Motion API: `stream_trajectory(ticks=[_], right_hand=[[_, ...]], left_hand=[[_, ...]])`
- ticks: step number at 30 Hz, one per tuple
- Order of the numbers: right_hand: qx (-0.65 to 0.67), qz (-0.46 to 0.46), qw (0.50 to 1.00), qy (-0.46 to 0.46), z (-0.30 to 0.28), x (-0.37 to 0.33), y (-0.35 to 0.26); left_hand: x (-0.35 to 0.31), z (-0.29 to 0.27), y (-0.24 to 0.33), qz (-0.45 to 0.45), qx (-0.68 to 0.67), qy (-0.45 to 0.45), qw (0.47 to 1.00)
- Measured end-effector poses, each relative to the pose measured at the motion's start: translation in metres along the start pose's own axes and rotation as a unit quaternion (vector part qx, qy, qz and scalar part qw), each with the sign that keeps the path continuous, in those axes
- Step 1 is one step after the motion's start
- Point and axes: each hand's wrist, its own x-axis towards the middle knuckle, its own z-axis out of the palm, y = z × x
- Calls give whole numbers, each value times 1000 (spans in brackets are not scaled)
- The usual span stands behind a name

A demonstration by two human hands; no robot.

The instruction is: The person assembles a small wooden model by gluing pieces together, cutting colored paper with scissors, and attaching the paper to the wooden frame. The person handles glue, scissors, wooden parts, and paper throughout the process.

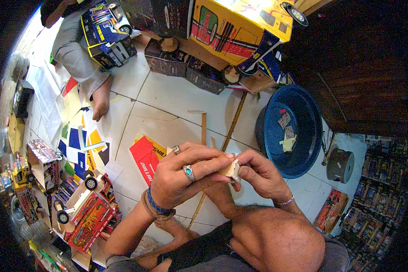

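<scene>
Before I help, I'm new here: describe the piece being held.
At the bottom is a bare knee. Above it in view, the left hand and right hand hold a small, pale, angular piece. Unlike the red sheet nearby, it's held off the tiled floor.

On the floor ahead of you, a red sheet (143,161) carries white capital lettering, and a yellow sheet (157,148) against it bears black capitals. Farther off, you see lettering on the yellow truck body's (233,27) green emblem. Lettering on your left's red toy truck (90,221) is too stylised to read.
</scene>
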Motion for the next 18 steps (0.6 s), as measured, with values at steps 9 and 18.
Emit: stream_trajectory(ticks=[9,18], right_hand=[[8,5,1000,0,2,-4,-2],[-33,11,999,22,2,-4,-7]], left_hand=[[0,3,1,-16,-18,-1,1000],[0,4,-2,-32,-53,-9,998]])
